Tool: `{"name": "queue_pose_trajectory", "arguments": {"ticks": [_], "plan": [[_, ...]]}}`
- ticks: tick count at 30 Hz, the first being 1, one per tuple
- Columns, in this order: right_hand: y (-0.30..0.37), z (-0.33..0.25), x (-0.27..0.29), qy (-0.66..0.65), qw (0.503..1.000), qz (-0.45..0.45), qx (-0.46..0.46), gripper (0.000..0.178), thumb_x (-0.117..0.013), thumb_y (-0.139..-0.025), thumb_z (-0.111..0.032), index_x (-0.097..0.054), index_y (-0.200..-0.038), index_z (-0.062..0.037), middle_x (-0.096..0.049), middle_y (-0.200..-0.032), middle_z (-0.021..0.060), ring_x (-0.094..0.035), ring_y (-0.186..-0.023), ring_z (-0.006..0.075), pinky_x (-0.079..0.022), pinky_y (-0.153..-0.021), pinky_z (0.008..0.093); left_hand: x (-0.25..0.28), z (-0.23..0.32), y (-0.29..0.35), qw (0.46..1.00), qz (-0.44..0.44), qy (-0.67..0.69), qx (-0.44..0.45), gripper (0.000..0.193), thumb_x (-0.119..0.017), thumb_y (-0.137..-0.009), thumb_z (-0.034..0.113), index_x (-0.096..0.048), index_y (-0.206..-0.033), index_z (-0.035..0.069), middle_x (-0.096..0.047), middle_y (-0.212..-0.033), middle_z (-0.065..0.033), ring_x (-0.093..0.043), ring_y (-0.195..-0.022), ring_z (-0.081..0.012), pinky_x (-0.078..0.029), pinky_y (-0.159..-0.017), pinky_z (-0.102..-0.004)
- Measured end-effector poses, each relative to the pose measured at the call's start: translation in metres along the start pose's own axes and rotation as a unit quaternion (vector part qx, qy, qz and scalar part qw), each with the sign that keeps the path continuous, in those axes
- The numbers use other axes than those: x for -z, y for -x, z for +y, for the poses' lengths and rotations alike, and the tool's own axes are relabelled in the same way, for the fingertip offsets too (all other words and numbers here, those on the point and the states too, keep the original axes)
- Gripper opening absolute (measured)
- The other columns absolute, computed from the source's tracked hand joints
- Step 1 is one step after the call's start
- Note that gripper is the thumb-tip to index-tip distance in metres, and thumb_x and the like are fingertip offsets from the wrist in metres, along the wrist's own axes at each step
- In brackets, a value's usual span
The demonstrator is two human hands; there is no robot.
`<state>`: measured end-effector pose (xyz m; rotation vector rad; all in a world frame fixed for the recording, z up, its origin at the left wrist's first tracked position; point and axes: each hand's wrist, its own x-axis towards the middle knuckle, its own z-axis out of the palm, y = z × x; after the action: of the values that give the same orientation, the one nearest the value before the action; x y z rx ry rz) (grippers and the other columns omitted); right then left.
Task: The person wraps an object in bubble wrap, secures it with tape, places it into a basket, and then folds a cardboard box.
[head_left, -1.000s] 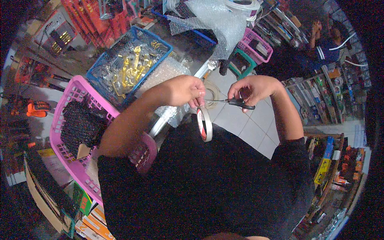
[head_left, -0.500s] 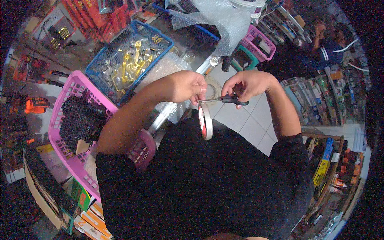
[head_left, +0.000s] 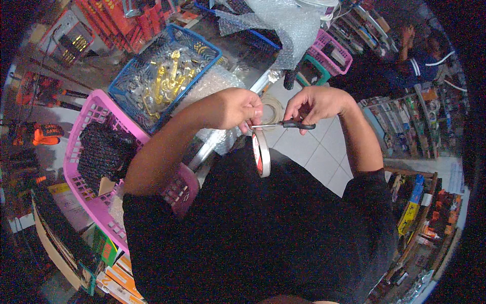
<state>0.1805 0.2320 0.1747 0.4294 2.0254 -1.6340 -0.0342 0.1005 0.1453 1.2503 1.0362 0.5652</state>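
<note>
In my right hand [head_left: 324, 105] is a pair of scissors [head_left: 297, 124] with a black handle, fingers curled round the grips. The thin metal blades point left and reach my left hand [head_left: 239, 109]. With its thumb and fingers pinched together, that hand holds the end of a roll of tape [head_left: 266, 158]. The pale roll, with a red and white core, hangs just below the blades in front of my black shirt. The strip between fingers and roll is short, and the blades lie across it. Whether it is cut through I cannot tell.
On my left stand a pink basket [head_left: 81, 200] with black material and a blue basket [head_left: 190, 68] of bagged golden pieces. Bubble wrap [head_left: 283, 30] lies at the far side. A pale coil [head_left: 273, 107] rests beyond my hands. Another person [head_left: 417, 66] is at far right.
Both hands hold almost the same place. The scissors' handles look slightly closer together, and my right hand has shifted a little to the right. The tape roll still hangs below.
</note>
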Motion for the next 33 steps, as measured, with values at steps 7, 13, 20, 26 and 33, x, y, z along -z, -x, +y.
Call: {"name": "queue_pose_trajectory", "arguments": {"ticks": [7,13,20,26,33], "plan": [[0.007,-0.005,0.007,0.049,0.997,-0.028,0.047,0.043,-0.075,-0.064,-0.007,-0.062,-0.105,-0.0045,-0.059,-0.076,0.0002,-0.053,-0.067,0.0086,-0.043,-0.057,0.0229,0.001,0.006,0.003,0.999,0.030,0.008,0.017,0.024,-0.044,-0.091,0.020,-0.052,-0.095,-0.002,-0.063,-0.084,-0.0114,-0.061,-0.074,-0.0168,-0.049,-0.062,-0.0270],[0.019,0.009,0.017,-0.030,0.994,0.073,0.081,0.039,-0.075,-0.062,-0.001,-0.063,-0.099,-0.0025,-0.060,-0.076,-0.0008,-0.050,-0.063,0.0065,-0.042,-0.055,0.0218,0.002,0.006,0.004,0.998,0.040,0.021,0.039,0.023,-0.043,-0.092,0.020,-0.051,-0.096,-0.001,-0.063,-0.085,-0.0111,-0.061,-0.077,-0.0164,-0.047,-0.063,-0.0260],[-0.044,0.062,0.023,0.114,0.924,0.365,0.029,0.025,-0.070,-0.067,-0.007,-0.059,-0.089,-0.0014,-0.057,-0.066,0.0013,-0.051,-0.058,0.0083,-0.043,-0.052,0.0263,0.006,0.006,0.002,0.999,0.024,0.019,0.039,0.020,-0.044,-0.091,0.019,-0.051,-0.093,0.000,-0.063,-0.087,-0.0113,-0.061,-0.080,-0.0163,-0.047,-0.062,-0.0263],[-0.149,0.095,0.041,0.312,0.817,0.485,-0.007,0.023,-0.067,-0.061,-0.018,-0.061,-0.076,-0.0006,-0.061,-0.073,0.0211,-0.060,-0.071,0.0387,-0.048,-0.063,0.0431,0.007,0.014,-0.003,0.999,0.010,0.002,0.046,0.022,-0.043,-0.091,0.021,-0.051,-0.092,0.001,-0.063,-0.087,-0.0100,-0.060,-0.080,-0.0149,-0.046,-0.062,-0.0261],[-0.156,0.080,0.041,0.311,0.839,0.447,0.005,0.016,-0.062,-0.069,-0.013,-0.063,-0.074,0.0026,-0.061,-0.073,0.0244,-0.060,-0.074,0.0400,-0.049,-0.067,0.0458,0.003,0.013,0.002,0.998,0.051,-0.016,0.040,0.020,-0.044,-0.090,0.020,-0.052,-0.091,0.002,-0.063,-0.087,-0.0096,-0.059,-0.077,-0.0144,-0.047,-0.061,-0.0265]]}}
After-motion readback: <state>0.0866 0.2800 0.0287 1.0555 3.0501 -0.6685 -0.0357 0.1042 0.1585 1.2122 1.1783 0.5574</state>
